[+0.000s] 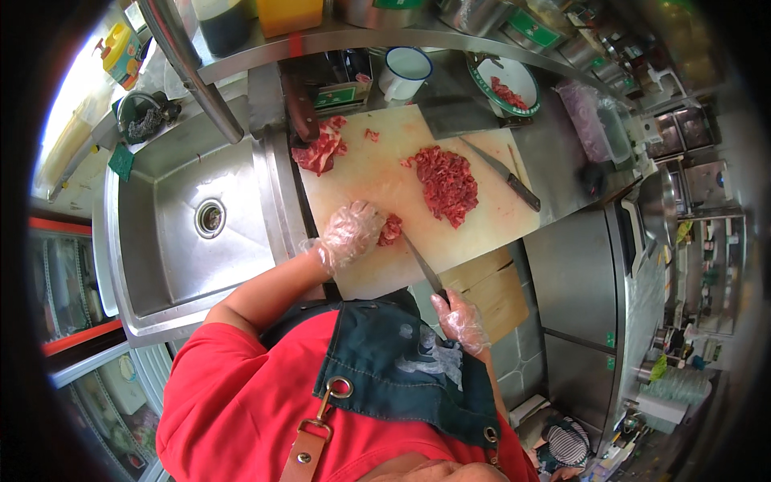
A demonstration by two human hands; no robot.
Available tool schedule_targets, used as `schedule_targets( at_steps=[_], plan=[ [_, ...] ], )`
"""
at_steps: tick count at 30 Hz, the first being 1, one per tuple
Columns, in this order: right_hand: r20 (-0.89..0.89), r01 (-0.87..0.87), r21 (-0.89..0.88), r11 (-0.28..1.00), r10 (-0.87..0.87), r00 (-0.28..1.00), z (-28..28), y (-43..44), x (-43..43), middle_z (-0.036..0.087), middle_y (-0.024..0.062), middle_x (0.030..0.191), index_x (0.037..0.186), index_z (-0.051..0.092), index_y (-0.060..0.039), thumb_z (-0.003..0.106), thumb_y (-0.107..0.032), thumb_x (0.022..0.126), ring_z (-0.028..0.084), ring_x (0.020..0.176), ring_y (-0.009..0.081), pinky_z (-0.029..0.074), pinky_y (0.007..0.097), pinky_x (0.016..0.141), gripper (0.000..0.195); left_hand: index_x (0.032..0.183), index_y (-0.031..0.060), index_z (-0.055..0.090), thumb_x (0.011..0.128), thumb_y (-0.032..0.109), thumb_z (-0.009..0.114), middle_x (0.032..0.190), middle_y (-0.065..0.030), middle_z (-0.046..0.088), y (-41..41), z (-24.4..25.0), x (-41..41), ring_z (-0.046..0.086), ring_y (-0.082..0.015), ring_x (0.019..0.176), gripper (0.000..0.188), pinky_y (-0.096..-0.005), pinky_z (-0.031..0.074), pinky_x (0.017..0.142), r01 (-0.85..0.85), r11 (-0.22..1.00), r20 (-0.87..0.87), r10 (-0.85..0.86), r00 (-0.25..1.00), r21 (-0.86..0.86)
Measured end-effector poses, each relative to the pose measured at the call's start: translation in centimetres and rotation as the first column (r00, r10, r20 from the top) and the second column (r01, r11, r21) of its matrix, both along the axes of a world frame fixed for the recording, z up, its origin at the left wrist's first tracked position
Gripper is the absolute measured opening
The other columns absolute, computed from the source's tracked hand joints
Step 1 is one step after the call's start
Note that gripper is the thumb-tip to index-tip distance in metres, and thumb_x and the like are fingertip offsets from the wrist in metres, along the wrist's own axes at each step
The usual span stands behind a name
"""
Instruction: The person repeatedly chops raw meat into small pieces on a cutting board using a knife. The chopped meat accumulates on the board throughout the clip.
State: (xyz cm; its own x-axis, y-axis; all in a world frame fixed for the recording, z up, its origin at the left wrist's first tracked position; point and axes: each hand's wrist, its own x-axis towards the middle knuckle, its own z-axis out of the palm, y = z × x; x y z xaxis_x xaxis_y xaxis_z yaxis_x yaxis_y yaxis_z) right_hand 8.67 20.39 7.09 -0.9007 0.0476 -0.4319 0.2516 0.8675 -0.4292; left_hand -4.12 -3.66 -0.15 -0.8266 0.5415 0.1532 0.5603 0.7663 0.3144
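Observation:
My left hand point(354, 232), in a clear plastic glove, presses on a small piece of raw red meat point(390, 230) near the front left of a white cutting board point(367, 175). My right hand point(461, 322), gloved the same way, grips the dark handle of a kitchen knife point(426, 268). Its blade points up and left, with the tip against the meat beside my left fingers. A heap of cut raw meat point(446, 185) lies right of the board's middle. At the back left rests a larger uncut chunk of meat point(320, 147), with a small scrap point(371, 135) beside it.
A second knife point(506, 176) lies on the board's right side. Behind the board are a cleaver point(300, 108), an enamel mug point(405, 73) and a green-rimmed bowl point(512, 84) holding some meat. A steel sink point(211, 259) adjoins on the left. A person point(563, 446) is at the lower right.

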Motion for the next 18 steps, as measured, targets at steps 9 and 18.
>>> schedule_targets(
  at_steps=[9, 18],
  plan=[
    [0.019, 0.056, -0.09, 0.994, -0.055, 0.998, 0.6, 0.9, 0.0, 0.063, 0.0276, 0.102, 0.111, 0.059, 0.0021, 0.052, -0.039, 0.093, 0.058, 0.097, 0.0457, 0.047, 0.0478, 0.084, 0.046, 0.101, 0.0074, 0.063, 0.079, 0.015, 0.055, 0.103, -0.0096, 0.059, -1.0, 1.7, 2.7, 0.056, -0.0279, 0.1, 0.025, -0.0385, 0.048, 0.081, -0.078, 0.994, 0.021, 0.079, 0.997, -0.075],
    [-0.044, -0.049, 0.016, 0.999, 0.049, 0.998, -0.1, -1.0, -1.6, 0.062, 0.0289, 0.097, 0.103, 0.059, 0.0029, 0.05, -0.036, 0.095, 0.058, 0.091, 0.0476, 0.047, 0.0494, 0.08, 0.041, 0.117, 0.0046, 0.058, 0.076, 0.017, 0.06, 0.117, -0.0125, 0.056, 1.2, -0.1, 2.6, 0.053, -0.0306, 0.111, 0.043, -0.0388, 0.05, 0.084, 0.134, 0.987, -0.006, -0.134, 0.991, 0.088]
  ],
)
